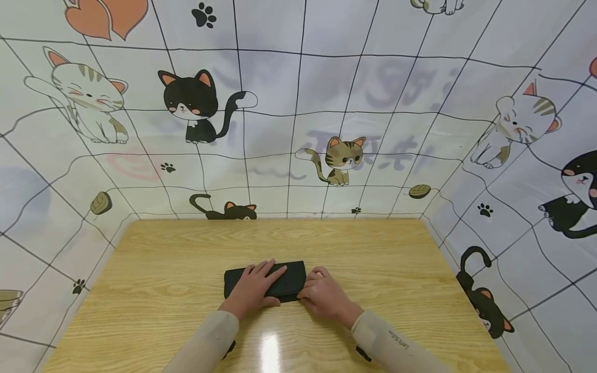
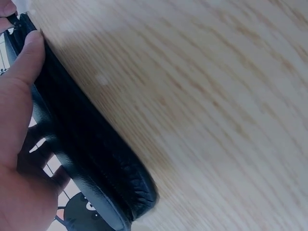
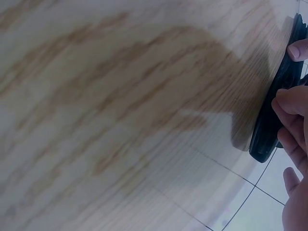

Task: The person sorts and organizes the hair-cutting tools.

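Observation:
A long black leather-look zip pouch [image 1: 294, 280] lies on the wooden table, its shiny side and seam showing in the left wrist view. My left hand [image 1: 253, 288] rests on it with fingers spread across the top and the thumb along the near edge. At the pouch's right end, my right hand [image 1: 326, 298] has its fingers curled and pinches a small dark zipper pull [image 2: 13, 20], partly hidden by the fingertips. The right wrist view has the pouch [image 3: 264, 127] at its right edge, the right thumb and fingers against it.
The wooden table [image 1: 373, 248] extends around the pouch on every side. Behind and beside it hangs a white cloth [image 1: 270, 129] with a black grid and printed cats. A bright light reflection shows on the near tabletop.

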The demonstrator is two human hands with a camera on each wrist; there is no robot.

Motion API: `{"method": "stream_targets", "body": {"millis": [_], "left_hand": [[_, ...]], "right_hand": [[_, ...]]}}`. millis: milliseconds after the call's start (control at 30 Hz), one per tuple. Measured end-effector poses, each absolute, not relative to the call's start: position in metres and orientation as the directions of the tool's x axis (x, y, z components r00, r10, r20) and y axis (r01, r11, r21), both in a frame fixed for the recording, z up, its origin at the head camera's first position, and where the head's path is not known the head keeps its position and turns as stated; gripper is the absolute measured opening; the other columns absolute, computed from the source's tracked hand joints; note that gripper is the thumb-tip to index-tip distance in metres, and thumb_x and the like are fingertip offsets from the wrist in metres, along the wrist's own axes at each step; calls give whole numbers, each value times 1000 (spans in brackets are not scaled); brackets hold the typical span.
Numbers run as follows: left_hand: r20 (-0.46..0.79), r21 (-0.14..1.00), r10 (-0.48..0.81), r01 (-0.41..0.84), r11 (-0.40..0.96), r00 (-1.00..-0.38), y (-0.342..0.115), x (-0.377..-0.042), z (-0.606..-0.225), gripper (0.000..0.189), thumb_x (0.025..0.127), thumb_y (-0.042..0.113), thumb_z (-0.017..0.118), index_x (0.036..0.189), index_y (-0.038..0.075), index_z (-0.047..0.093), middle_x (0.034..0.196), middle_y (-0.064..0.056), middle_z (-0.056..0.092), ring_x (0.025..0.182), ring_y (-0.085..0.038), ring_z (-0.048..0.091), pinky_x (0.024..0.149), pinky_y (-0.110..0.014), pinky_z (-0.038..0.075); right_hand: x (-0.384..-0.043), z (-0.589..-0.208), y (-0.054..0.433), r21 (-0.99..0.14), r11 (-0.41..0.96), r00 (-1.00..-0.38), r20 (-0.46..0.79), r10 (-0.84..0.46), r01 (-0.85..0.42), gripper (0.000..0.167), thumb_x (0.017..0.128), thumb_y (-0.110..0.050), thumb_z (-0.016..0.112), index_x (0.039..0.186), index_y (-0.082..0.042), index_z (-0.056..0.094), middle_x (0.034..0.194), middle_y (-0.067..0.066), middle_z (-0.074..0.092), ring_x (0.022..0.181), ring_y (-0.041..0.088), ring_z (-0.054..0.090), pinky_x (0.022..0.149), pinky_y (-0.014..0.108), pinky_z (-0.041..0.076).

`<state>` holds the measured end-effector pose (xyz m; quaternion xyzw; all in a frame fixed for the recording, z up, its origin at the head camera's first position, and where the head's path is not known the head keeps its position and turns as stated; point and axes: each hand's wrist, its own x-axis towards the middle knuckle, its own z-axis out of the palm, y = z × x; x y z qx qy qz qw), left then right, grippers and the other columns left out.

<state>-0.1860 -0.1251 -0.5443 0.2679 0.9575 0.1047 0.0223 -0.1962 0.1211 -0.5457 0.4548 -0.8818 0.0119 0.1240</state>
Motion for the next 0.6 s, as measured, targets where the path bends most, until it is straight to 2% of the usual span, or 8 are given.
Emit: {"method": "stream_targets", "body": {"millis": [100,267,467,600], "left_hand": [[32,207,500,495,844,-866,-123,-186,-546,81,82,57,66,151,24,38,155,-13,37,141,-33,39,111,-57,34],[49,175,462,463,869,-886,-120,-184,-545,78,81,60,66,146,23,43,152,-14,42,137,-32,44,106,-56,38],[-27,212,415,400,891,-909,-126,-183,-537,69,90,63,54,147,26,43,152,-11,42,134,-32,48,102,-56,42],[-65,270,410,379,885,-910,-141,-181,-534,63,94,58,52,147,26,45,152,-10,43,131,-35,51,102,-56,44]], "right_hand": [[-196,-546,122,95,592,-554,259,-791,-800,8,89,-33,70,90,-31,78,86,-19,73,92,8,63,99,37,41],[-198,-547,122,42,628,-592,288,-753,-777,9,89,-28,70,88,-29,79,83,-16,73,88,9,62,98,37,40],[-204,-548,123,1,686,-655,295,-695,-727,11,89,-23,69,87,-28,79,83,-14,73,87,9,62,100,38,40],[-209,-546,124,-11,699,-663,325,-674,-715,11,88,-21,70,86,-27,78,81,-13,73,87,10,62,99,40,40]]}}
